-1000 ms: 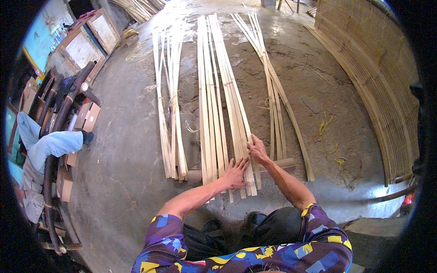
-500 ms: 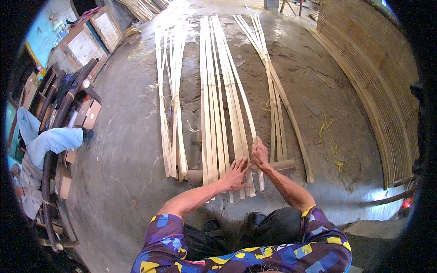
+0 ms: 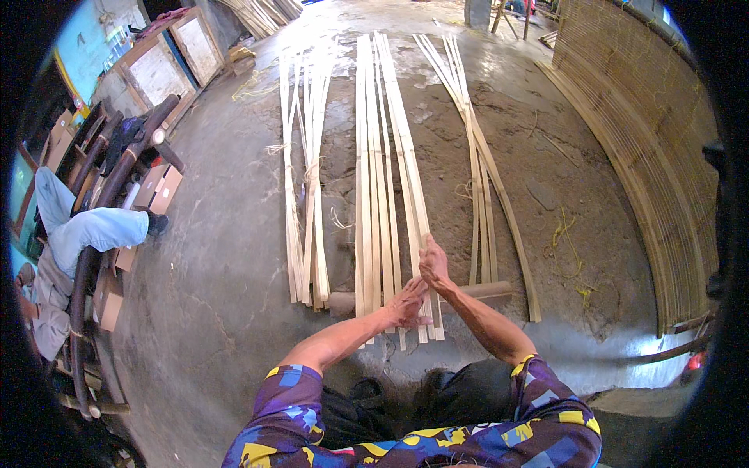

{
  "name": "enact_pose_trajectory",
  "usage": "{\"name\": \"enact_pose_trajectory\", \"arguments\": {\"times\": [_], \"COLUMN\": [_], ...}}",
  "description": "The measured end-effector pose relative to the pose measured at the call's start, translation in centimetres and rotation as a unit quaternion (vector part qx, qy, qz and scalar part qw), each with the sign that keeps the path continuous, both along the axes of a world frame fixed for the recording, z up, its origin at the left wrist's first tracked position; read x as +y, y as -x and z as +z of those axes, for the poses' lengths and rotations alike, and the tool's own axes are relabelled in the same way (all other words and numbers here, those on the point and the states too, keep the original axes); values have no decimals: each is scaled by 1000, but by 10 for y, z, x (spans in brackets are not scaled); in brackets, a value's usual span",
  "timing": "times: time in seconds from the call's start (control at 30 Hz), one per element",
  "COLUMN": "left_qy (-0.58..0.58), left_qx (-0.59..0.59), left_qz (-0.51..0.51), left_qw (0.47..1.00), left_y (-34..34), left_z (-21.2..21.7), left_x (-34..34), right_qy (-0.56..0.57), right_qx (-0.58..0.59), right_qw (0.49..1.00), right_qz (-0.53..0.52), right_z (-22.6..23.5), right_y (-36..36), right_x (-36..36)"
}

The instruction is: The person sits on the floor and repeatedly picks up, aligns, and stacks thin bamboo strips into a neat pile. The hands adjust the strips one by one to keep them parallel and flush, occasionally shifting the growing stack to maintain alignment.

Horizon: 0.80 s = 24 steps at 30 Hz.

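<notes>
Long pale bamboo strips [image 3: 378, 179] lie in a middle group, running away from me across a round wooden pole [image 3: 343, 303]. My left hand [image 3: 407, 303] rests across their near ends, fingers stretched over the strips and thumb apart; part of the fingertips is hidden beside the right wrist. Just beyond it my right hand [image 3: 434, 264] is closed at the right edge of the group, holding the outermost bamboo strip. That strip now lies close against its neighbours. How many strips are inside the right hand is hidden.
A tied strip bundle [image 3: 312, 195] lies left and another crossed bundle [image 3: 485, 195] right, both on the concrete floor. A large slatted bamboo mat [image 3: 624, 156] stands at the right. Someone in light-blue trousers [image 3: 109, 234] sits by a dark bamboo bench [image 3: 86, 312] and cardboard boxes [image 3: 160, 191].
My right hand has moved left with the outer strip, closing the gap to the middle group. My hands are nearer each other. The whole view has shifted slightly.
</notes>
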State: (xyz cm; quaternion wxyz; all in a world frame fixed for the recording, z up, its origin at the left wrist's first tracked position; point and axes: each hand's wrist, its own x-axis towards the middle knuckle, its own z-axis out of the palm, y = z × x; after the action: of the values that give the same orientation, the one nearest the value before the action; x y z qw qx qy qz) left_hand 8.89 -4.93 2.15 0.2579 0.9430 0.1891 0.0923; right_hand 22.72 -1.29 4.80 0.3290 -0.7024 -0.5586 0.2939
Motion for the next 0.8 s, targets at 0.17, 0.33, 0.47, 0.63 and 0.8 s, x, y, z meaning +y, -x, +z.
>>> {"name": "enact_pose_trajectory", "arguments": {"times": [0.17,0.33,0.47,0.63,0.8], "left_qy": [32,-64,-63,-39,-5], "left_qx": [-41,92,111,144,143], "left_qz": [38,127,106,125,151], "left_qw": [998,986,986,981,978], "left_y": [11,23,27,28,29], "left_z": [1,-1,-2,3,11], "left_x": [12,16,16,17,20], "right_qy": [-92,-7,55,44,13], "right_qx": [45,95,113,44,56], "right_qw": [994,995,991,998,998], "right_qz": [32,37,35,-24,-41], "right_z": [-21,-23,-13,-10,-26], "right_y": [13,17,19,30,34], "right_x": [-15,-13,-4,-17,-31]}}
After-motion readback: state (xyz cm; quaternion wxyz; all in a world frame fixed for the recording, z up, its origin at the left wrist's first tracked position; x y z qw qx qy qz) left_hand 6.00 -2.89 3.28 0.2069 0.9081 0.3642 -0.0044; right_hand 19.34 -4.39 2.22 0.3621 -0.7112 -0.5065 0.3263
